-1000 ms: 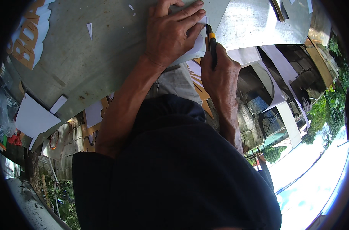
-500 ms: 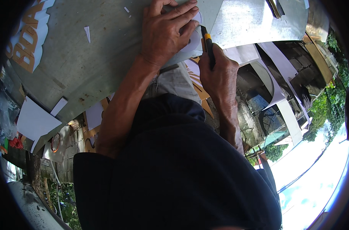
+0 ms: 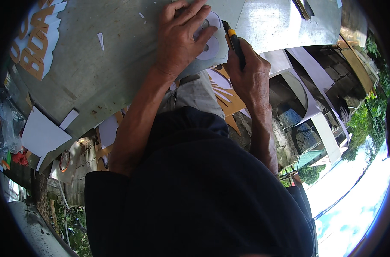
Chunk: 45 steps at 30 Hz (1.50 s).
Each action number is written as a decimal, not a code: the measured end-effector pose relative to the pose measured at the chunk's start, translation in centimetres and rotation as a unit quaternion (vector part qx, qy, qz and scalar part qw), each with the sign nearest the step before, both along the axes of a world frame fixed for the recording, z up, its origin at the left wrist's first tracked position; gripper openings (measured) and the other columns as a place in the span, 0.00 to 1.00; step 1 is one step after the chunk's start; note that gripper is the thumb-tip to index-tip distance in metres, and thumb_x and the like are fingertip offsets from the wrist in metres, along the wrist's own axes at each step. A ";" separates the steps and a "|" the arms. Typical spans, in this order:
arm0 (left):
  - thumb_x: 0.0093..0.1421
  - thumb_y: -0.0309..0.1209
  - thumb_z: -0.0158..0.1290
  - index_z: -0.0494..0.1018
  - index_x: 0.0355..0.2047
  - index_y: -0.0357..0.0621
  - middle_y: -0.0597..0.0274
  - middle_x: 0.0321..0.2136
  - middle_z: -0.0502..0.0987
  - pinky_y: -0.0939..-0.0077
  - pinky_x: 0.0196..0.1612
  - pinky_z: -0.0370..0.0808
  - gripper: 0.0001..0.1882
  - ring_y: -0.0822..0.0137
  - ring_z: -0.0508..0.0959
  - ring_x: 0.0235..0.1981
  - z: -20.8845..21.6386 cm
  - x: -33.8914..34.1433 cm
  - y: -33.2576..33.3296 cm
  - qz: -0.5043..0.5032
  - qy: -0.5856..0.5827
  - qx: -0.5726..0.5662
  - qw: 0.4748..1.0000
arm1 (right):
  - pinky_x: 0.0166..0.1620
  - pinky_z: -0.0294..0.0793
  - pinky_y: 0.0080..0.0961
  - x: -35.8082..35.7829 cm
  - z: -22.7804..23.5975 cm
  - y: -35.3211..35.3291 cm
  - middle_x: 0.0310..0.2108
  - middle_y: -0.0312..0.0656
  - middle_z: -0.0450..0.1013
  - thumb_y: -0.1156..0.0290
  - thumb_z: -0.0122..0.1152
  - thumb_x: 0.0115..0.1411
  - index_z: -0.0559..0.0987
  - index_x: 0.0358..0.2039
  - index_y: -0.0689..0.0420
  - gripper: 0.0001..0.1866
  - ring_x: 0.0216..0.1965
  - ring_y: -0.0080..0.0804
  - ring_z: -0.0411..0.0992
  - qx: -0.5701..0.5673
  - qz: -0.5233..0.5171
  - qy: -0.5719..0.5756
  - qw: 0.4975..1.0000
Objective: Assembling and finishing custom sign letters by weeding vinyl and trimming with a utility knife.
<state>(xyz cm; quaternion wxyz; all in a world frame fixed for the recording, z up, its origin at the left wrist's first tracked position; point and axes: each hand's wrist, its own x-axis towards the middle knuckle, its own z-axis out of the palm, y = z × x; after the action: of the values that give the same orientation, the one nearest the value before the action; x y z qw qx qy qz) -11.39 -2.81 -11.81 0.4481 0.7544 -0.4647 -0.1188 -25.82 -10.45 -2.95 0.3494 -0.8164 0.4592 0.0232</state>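
Note:
My left hand (image 3: 180,40) lies on a white cutout with rounded lobes and small holes (image 3: 210,52), fingers stretched out and pressing it against the metal-topped table (image 3: 126,55). Part of the cutout is hidden beneath those fingers. To its right, my right hand (image 3: 249,66) is closed around a black and yellow utility knife (image 3: 233,37). The knife's tip points away from me, just past the cutout's right edge and apart from it.
Brown and white cut-out lettering (image 3: 38,40) lies at the far left. Small white scraps (image 3: 100,41) dot the tabletop. A larger white sheet piece (image 3: 43,135) sits by the left edge. White strips (image 3: 310,70) and a brown patterned panel (image 3: 222,92) are beyond the table's near edge.
The knife in my right hand has shifted right, off the cutout's edge. My left fingers have moved slightly left, so more of the cutout shows.

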 end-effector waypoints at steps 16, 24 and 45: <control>0.49 0.32 0.70 0.78 0.53 0.53 0.73 0.53 0.80 0.70 0.54 0.71 0.29 0.65 0.75 0.52 -0.1 1.1 0.9 -0.039 0.084 -0.014 0.996 | 0.28 0.75 0.37 -0.7 -0.2 -1.2 0.24 0.53 0.77 0.74 0.57 0.63 0.75 0.44 0.66 0.11 0.24 0.44 0.79 -0.012 0.009 0.006 1.000; 0.41 0.35 0.74 0.73 0.58 0.46 0.63 0.50 0.81 0.68 0.51 0.72 0.41 0.60 0.74 0.45 1.4 0.9 2.6 0.036 -0.093 0.019 0.995 | 0.31 0.77 0.36 1.5 -1.3 -2.5 0.21 0.46 0.76 0.65 0.67 0.60 0.74 0.45 0.64 0.19 0.23 0.39 0.79 0.030 -0.056 -0.004 0.998; 0.49 0.16 0.61 0.61 0.67 0.48 0.65 0.53 0.79 0.64 0.60 0.66 0.44 0.66 0.81 0.46 1.3 1.8 4.0 -0.078 0.043 0.070 0.994 | 0.36 0.79 0.45 2.5 -6.3 -5.7 0.33 0.54 0.78 0.75 0.63 0.53 0.71 0.46 0.61 0.19 0.31 0.51 0.80 -0.184 0.037 -0.028 0.982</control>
<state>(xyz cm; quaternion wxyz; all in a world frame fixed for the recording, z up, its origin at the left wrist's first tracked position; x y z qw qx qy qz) -9.59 1.23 -10.47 0.4027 0.7397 -0.4931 -0.2180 -23.32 -16.18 -9.27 0.2054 -0.8833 0.4152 -0.0719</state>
